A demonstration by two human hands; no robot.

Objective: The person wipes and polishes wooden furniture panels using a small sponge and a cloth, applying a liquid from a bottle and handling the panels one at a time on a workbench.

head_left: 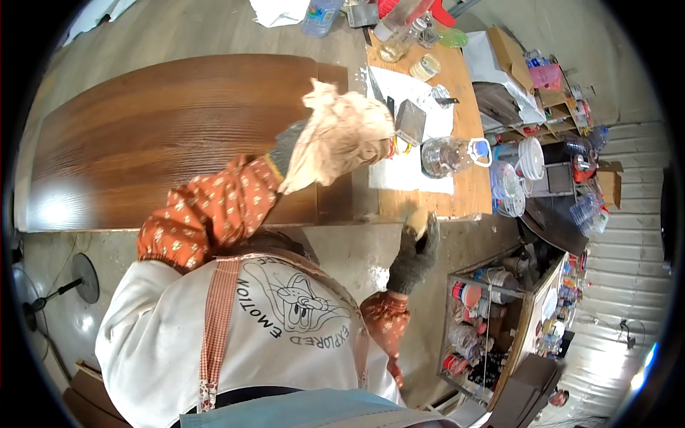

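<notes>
My left hand (289, 148), in a dark grey glove, is closed on a crumpled beige cloth (339, 135). The cloth hides most of its fingers. Hand and cloth are over the right end of a glossy brown wood-grain panel (171, 128), which lies flat with a curved far edge. My right hand (414, 257), also gloved in dark grey, is just off the table's near edge, below a large clear bottle (444, 157). At its fingertips shows a small tan piece (416, 224), whose kind I cannot make out. Orange flowered sleeves cover both forearms.
On the wooden table end (467, 192), white paper (432, 184) lies under a grey block (410, 123). Glass jars (425, 68) and bottles stand farther back. White buckets (529, 158) and a cluttered shelf cart (492, 314) are at the right. A fan (85, 278) stands at the left.
</notes>
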